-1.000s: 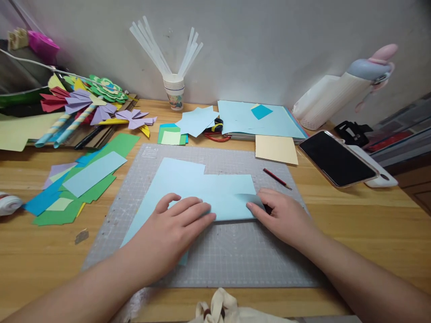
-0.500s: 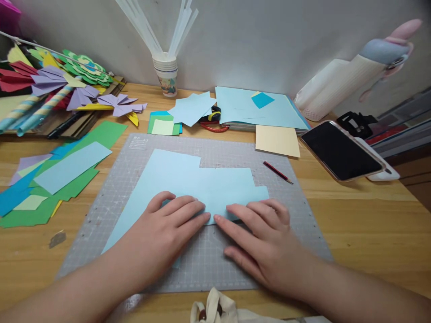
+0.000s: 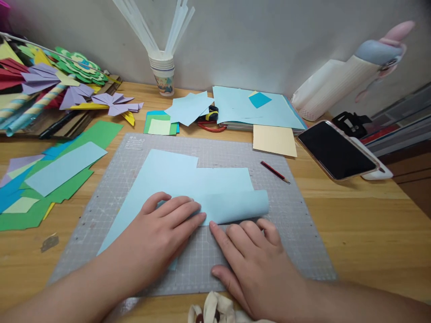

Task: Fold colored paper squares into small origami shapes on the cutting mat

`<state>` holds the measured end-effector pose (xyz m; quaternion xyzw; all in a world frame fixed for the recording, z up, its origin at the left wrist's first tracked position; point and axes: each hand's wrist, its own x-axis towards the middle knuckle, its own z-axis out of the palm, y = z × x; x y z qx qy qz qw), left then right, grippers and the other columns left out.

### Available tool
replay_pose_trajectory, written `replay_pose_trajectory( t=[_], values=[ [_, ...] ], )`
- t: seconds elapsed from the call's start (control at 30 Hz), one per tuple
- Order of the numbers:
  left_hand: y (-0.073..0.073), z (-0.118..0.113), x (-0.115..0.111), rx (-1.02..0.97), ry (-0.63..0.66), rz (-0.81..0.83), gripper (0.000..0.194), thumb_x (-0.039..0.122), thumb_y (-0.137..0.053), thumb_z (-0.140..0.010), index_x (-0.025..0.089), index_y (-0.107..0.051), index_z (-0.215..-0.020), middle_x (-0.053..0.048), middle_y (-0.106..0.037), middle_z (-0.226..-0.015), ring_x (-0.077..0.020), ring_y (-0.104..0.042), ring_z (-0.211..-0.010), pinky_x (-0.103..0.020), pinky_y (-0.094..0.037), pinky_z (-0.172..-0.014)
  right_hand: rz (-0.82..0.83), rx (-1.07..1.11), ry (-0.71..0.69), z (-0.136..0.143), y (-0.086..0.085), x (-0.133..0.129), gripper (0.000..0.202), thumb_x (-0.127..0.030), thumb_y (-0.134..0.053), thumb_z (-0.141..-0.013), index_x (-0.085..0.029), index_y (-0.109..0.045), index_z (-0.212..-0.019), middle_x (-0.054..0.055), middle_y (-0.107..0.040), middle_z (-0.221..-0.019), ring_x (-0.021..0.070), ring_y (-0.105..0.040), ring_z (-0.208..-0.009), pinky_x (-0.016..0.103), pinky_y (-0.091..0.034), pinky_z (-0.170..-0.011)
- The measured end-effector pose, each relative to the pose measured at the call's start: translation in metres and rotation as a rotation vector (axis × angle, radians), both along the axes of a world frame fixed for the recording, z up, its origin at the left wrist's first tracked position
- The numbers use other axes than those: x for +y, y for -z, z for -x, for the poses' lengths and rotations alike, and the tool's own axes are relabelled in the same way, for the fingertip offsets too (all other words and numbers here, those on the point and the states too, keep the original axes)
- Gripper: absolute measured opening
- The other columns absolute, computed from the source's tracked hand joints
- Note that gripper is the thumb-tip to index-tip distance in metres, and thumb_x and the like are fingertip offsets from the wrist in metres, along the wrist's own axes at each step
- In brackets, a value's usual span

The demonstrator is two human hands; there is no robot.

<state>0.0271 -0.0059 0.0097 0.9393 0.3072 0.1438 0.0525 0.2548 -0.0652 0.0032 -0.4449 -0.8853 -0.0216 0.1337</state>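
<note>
Both hands at a folded blue paper, centre frame

Left hand [image 3: 164, 233] presses flat on the paper [image 3: 198, 188]; right hand [image 3: 252, 251] lies flat, fingers spread, fingertips touching its curled lower edge, gripping nothing.

A wooden desk against a pale wall

The desk [image 3: 363, 215] has light wood grain; the wall [image 3: 256, 40] is plain grey-white, softly lit.

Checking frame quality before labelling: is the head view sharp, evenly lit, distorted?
Head view: soft even light, faint shadows under the left hand and right hand; light blue paper sharp; corners smeared, the plush toy blurred; wide-angle bending at the desk edges; phone screen dark, no glare.
</note>
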Motion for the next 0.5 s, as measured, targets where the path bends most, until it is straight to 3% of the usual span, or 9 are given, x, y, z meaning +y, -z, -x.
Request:
replay_pose_trajectory(
  t=[0.27, 0.5],
  values=[
    [0.003, 0.001, 0.002, -0.024, -0.014, 0.043, 0.027, 0.02, -0.044, -0.099, 0.025, -0.061, -0.119, -0.003, -0.068, -0.119, -0.0211, -0.058, -0.113, -0.041, -0.029, -0.095, -0.004, -0.001, 0.164, -0.008, -0.006, -0.01, 0.041, -0.038, -0.04, -0.099, -0.013, -0.065, -0.12, 0.005, -0.065, -0.085, 0.0217, -0.051, -0.079, 0.042, -0.028, -0.081],
    [0.001, 0.001, 0.002, 0.017, -0.02, 0.051, 0.029, 0.017, -0.045, -0.097, 0.026, -0.061, -0.119, -0.003, -0.067, -0.122, -0.0222, -0.058, -0.115, -0.042, -0.031, -0.095, 0.046, -0.012, 0.308, -0.039, -0.007, -0.019, 0.038, -0.033, -0.038, -0.1, -0.015, -0.065, -0.119, 0.005, -0.064, -0.085, 0.0218, -0.054, -0.078, 0.041, -0.029, -0.079]
  ],
)
